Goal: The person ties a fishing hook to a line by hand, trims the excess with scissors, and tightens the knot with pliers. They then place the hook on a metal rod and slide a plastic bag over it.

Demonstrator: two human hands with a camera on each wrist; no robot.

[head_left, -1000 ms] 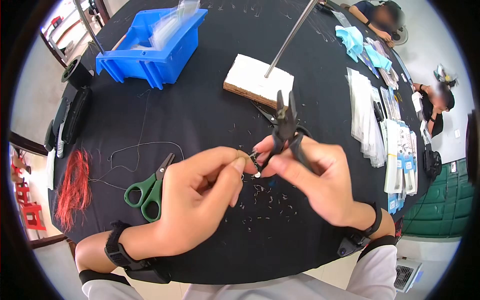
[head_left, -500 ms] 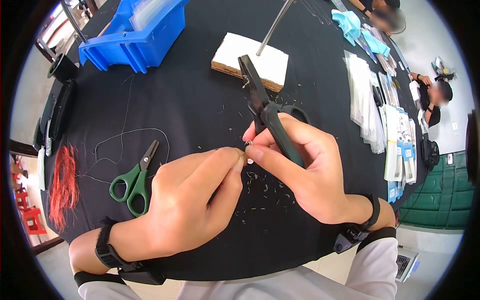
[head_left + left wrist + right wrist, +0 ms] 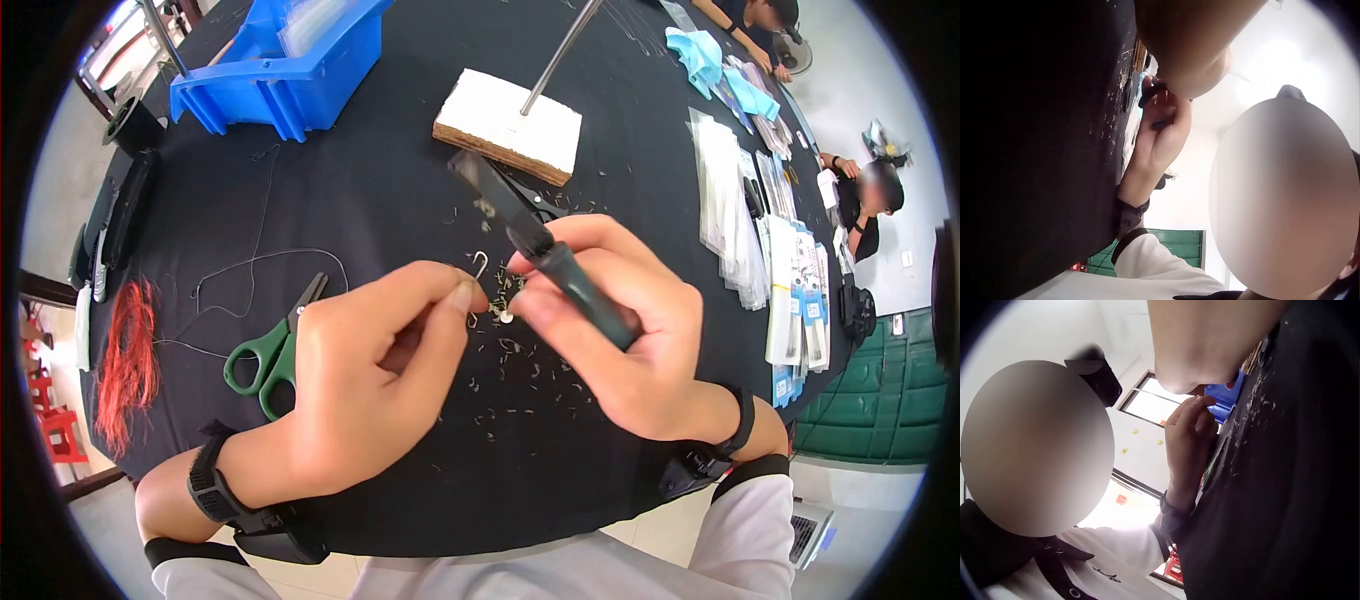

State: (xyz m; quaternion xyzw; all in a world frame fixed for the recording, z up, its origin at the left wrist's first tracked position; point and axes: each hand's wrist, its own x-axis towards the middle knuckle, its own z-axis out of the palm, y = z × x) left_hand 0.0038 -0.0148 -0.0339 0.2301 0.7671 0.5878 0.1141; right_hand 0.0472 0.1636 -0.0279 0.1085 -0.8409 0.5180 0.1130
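Threads (image 3: 127, 368), red, lay well left of the white block (image 3: 508, 125), near the table (image 3: 540, 490) edge. Blue bin (image 3: 300, 85) sat left of the block, gap between their edges. Green scissors (image 3: 272, 355) were nearer the person than the block, partly hidden by the left hand (image 3: 375, 370). That hand, fingers curled, pinched the metal hook (image 3: 481, 264) on the block's near side, apart from it. Right hand (image 3: 635, 330), near-right of the block, gripped the pliers (image 3: 508, 208); couldn't tell jaw gap. Clear sleeves (image 3: 728, 200) lay right of the block, with room between.
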